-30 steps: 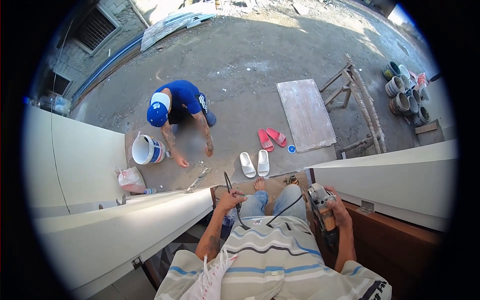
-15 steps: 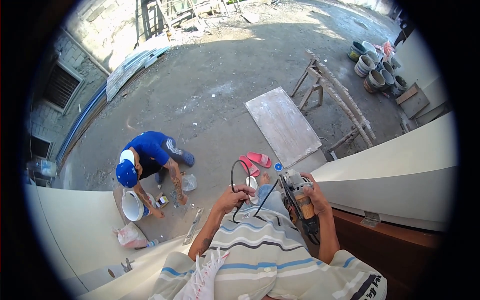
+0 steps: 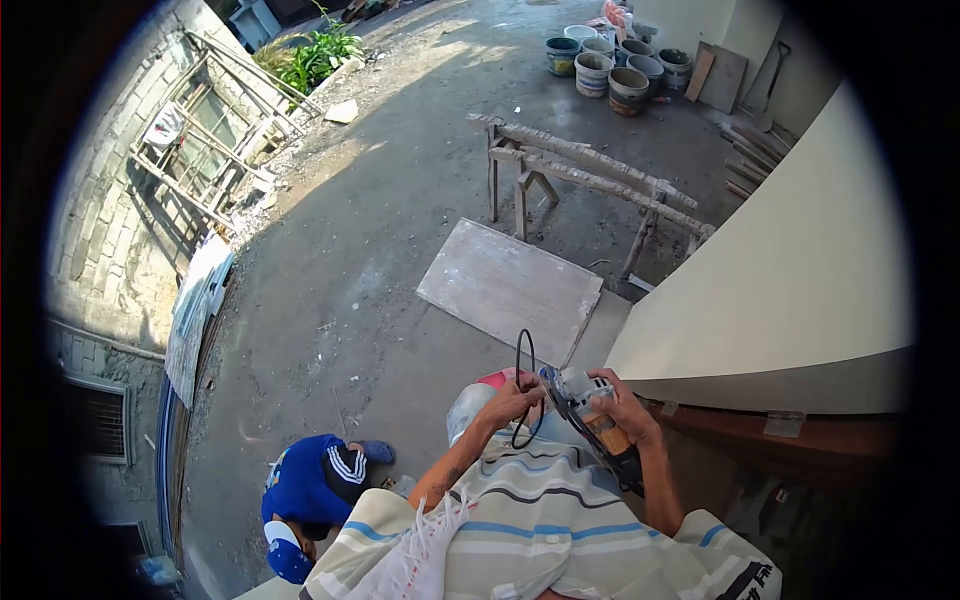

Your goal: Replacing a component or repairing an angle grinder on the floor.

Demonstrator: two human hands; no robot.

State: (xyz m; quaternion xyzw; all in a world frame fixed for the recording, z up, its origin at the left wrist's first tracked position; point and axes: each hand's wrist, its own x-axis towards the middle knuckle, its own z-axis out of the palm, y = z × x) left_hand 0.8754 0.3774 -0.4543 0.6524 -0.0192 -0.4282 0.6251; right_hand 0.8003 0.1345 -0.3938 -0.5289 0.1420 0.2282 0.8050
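Note:
My right hand [image 3: 630,412] is closed round an angle grinder [image 3: 607,433] with a pale metal head and orange-and-black body, held in front of my striped shirt. My left hand [image 3: 508,403] pinches a looped black cord [image 3: 525,332] just left of the grinder's head; its fingers nearly meet the tool. The grinder's body partly hides my legs, and pink slippers [image 3: 497,379] peek out beyond my left hand.
A co-worker [image 3: 305,475] in blue crouches at lower left. Beyond me lie a pale board [image 3: 510,285], wooden sawhorses [image 3: 585,160] and several buckets [image 3: 628,92]. A cream door panel [image 3: 760,250] stands close on my right. A block wall [image 3: 100,230] with leaning frames is at left.
My view has swung rightward and up across the yard, so the co-worker now sits lower in frame. My hands have come closer together, both keeping their hold on grinder and cord.

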